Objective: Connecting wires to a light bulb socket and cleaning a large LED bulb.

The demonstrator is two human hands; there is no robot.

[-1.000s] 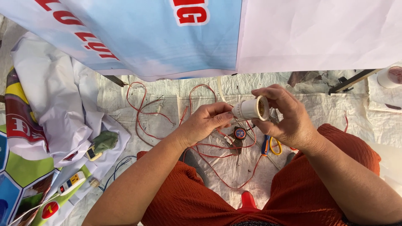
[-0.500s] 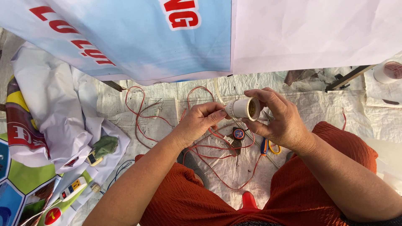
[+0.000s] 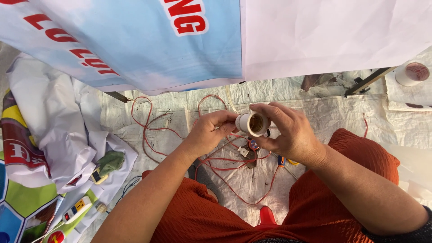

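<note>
A white lamp socket [image 3: 253, 123] with a brass inside is held up between both hands, its open mouth turned toward me. My right hand [image 3: 288, 132] wraps its fingers around the socket's front and side. My left hand [image 3: 211, 131] pinches the socket's back end with thumb and fingertips. Thin red wire [image 3: 148, 135] trails from below the socket and loops over the white woven sheet [image 3: 333, 112]. Under the hands lie a small white plug piece [image 3: 243, 151] and a round red-and-blue part [image 3: 254, 145].
A blue and white banner [image 3: 180, 40] hangs across the top. Crumpled printed sheets [image 3: 54, 130] pile at the left, with a green cloth [image 3: 110, 162] and a power strip [image 3: 76, 209]. A tape roll [image 3: 411, 73] sits at the far right. A red tool handle [image 3: 266, 216] lies between my knees.
Both hands have lifted the socket slightly and turned its open mouth more toward me. The left fingers have shifted along its back end.
</note>
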